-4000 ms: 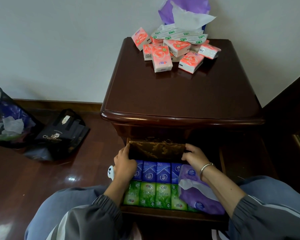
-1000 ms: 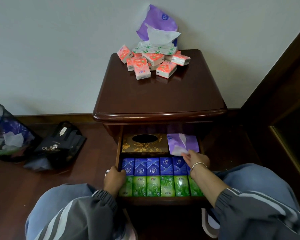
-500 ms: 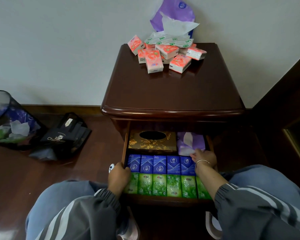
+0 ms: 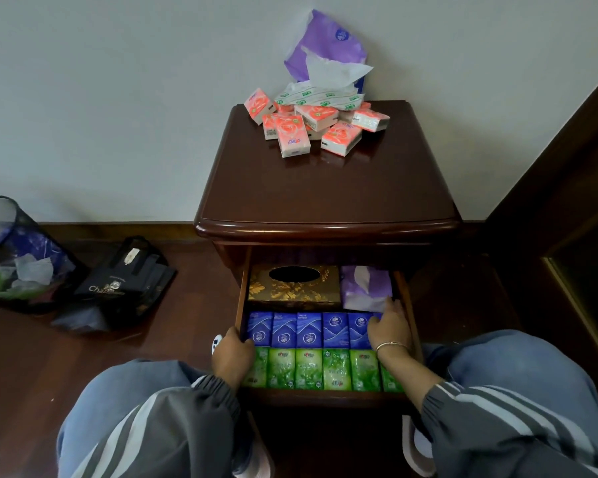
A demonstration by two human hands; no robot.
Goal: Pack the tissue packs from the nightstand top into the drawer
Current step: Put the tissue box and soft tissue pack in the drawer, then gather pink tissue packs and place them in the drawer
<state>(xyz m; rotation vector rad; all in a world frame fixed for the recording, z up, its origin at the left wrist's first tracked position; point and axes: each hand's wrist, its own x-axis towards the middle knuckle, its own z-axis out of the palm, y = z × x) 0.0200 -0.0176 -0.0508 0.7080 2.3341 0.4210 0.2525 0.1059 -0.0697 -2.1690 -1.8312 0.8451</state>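
The nightstand [image 4: 325, 201] carries a heap of pink tissue packs [image 4: 292, 134] at the back, with a white-and-green pack [image 4: 320, 98] and a torn purple pack [image 4: 325, 46] behind them. Below, the drawer [image 4: 240, 298] stands open. It holds a gold tissue box [image 4: 292, 288], a purple soft pack [image 4: 366, 288], a row of blue packs [image 4: 308, 329] and a row of green packs [image 4: 325, 369]. My right hand [image 4: 389, 327] presses its fingertips against the purple soft pack's near edge. My left hand [image 4: 232, 357] grips the drawer's left wall beside the leftmost green pack.
A mesh waste bin [image 4: 11, 253] with scraps and a black bag [image 4: 118, 284] sit on the wood floor to the left. Dark wooden furniture [image 4: 567, 201] rises on the right. My knees flank the drawer front.
The purple soft pack has gone from the drawer's front right to the back right beside the gold box. My right hand followed it and now presses on it. The left hand stayed at the drawer's left wall.
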